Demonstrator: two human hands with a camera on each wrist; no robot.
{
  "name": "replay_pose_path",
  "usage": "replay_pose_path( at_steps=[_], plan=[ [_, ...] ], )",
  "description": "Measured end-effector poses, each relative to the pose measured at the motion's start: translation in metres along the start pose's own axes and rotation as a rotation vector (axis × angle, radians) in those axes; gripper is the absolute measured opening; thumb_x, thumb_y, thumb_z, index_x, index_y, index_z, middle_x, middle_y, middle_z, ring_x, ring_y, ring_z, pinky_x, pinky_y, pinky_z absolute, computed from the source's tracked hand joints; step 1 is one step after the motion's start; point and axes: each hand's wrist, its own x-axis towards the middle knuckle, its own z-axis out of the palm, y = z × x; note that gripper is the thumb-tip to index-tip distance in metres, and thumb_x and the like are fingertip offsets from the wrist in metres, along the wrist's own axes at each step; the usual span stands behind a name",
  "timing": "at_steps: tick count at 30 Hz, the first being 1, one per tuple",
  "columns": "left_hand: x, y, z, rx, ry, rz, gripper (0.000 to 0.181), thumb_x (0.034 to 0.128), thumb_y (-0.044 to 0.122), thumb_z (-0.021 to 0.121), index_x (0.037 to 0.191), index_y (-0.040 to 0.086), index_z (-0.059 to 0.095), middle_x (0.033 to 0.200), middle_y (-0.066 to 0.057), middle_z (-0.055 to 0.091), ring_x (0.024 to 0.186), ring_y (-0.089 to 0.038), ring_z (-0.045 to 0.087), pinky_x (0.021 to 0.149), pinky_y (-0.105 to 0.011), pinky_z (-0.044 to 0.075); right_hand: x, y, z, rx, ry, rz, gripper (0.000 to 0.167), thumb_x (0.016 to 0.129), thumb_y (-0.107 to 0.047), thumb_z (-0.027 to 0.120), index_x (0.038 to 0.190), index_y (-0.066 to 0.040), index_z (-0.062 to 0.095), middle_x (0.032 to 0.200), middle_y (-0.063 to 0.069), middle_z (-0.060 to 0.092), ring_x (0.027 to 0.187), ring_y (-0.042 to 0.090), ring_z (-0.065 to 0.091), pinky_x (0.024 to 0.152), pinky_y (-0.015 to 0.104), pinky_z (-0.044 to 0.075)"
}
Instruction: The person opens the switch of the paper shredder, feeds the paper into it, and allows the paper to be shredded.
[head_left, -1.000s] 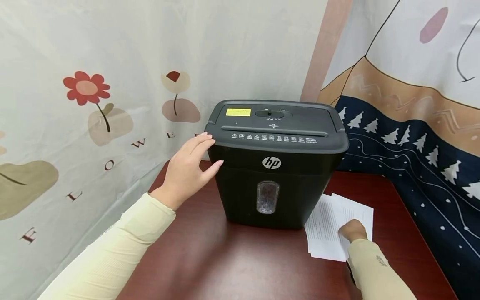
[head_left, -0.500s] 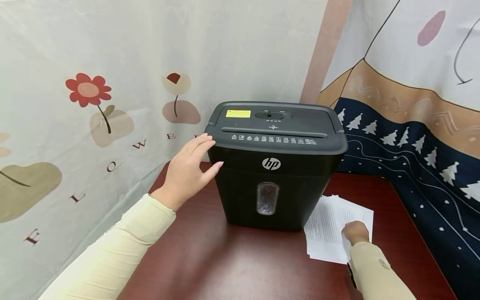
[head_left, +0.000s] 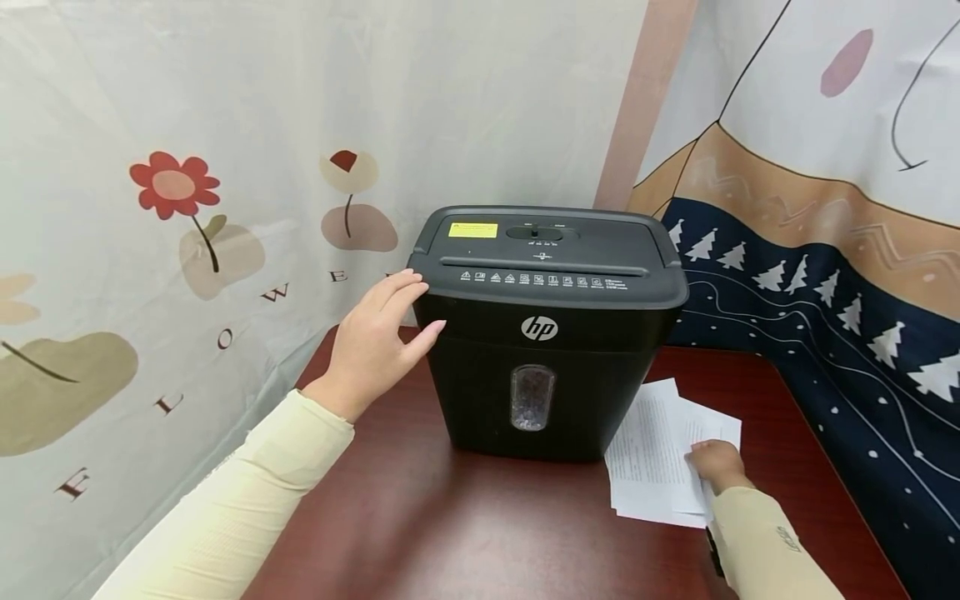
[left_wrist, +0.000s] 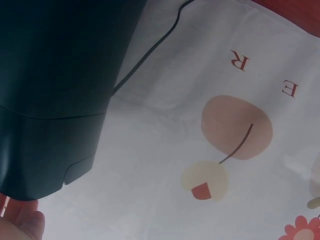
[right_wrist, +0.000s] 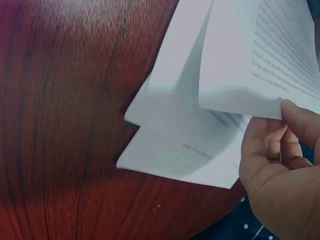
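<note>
A black HP paper shredder (head_left: 480,367) stands upright on the table, shredded bits showing through its front window (head_left: 533,398). My left hand (head_left: 375,342) touches the shredder's upper left edge, fingers extended and thumb apart. Only part of that hand shows at the lower left of the left wrist view, beside the shredder (left_wrist: 50,85). To the shredder's right lie printed sheets of paper (head_left: 648,437). My right hand (head_left: 720,467) pinches the edge of one sheet (right_wrist: 250,60) between thumb and fingers. In the right wrist view that edge is raised above the other sheets (right_wrist: 175,155).
The reddish-brown table (head_left: 487,525) ends against a pale flower-print curtain (head_left: 247,167) at left and back. A dark blue tree-patterned cloth (head_left: 825,350) hangs on the right. Behind the shredder, a black cord (left_wrist: 150,50) runs along the curtain.
My right hand has shifted slightly right, and the sheets near it have moved a little against each other. The left hand stays at the shredder's edge. The head view has turned slightly.
</note>
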Motion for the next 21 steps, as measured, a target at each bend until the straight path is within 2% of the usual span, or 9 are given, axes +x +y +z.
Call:
replay_pose_path(
  at_steps=[7,9,14,21],
  plan=[
    [0.002,0.001,0.0,0.004,0.024,0.01,0.038,0.0788,0.015,0.078,0.108,-0.006,0.066,0.115,-0.02,0.065,0.109,-0.033,0.061,0.095,-0.043,0.05,-0.007,-0.005,-0.008,0.079,-0.016,0.037,0.029,0.089,-0.006,0.054,0.106,0.018,0.055,0.102,0.033,0.056,0.082,0.033,0.054,0.062,0.032,0.049],
    [0.003,0.002,0.001,0.004,0.038,0.015,0.036,0.0792,0.014,0.077,0.107,-0.006,0.067,0.114,-0.02,0.065,0.109,-0.033,0.061,0.095,-0.043,0.05,-0.009,-0.006,-0.01,0.103,-0.015,0.04,0.028,0.089,-0.006,0.055,0.105,0.017,0.055,0.099,0.031,0.056,0.081,0.032,0.055,0.06,0.029,0.049],
    [0.003,0.001,0.005,0.006,0.075,0.02,0.032,0.0796,0.011,0.074,0.105,-0.006,0.067,0.112,-0.02,0.066,0.109,-0.032,0.061,0.095,-0.043,0.05,-0.012,-0.01,-0.016,0.158,-0.025,-0.001,0.025,0.089,-0.003,0.054,0.103,0.018,0.054,0.091,0.026,0.056,0.078,0.026,0.055,0.063,0.029,0.053],
    [0.001,0.002,0.006,-0.005,0.082,-0.007,0.032,0.08,0.012,0.073,0.105,-0.006,0.067,0.112,-0.019,0.066,0.11,-0.032,0.061,0.096,-0.043,0.049,-0.016,-0.016,-0.026,0.242,-0.055,-0.028,0.025,0.091,-0.002,0.053,0.105,0.018,0.052,0.089,0.022,0.057,0.075,0.022,0.056,0.064,0.029,0.055]
  ],
)
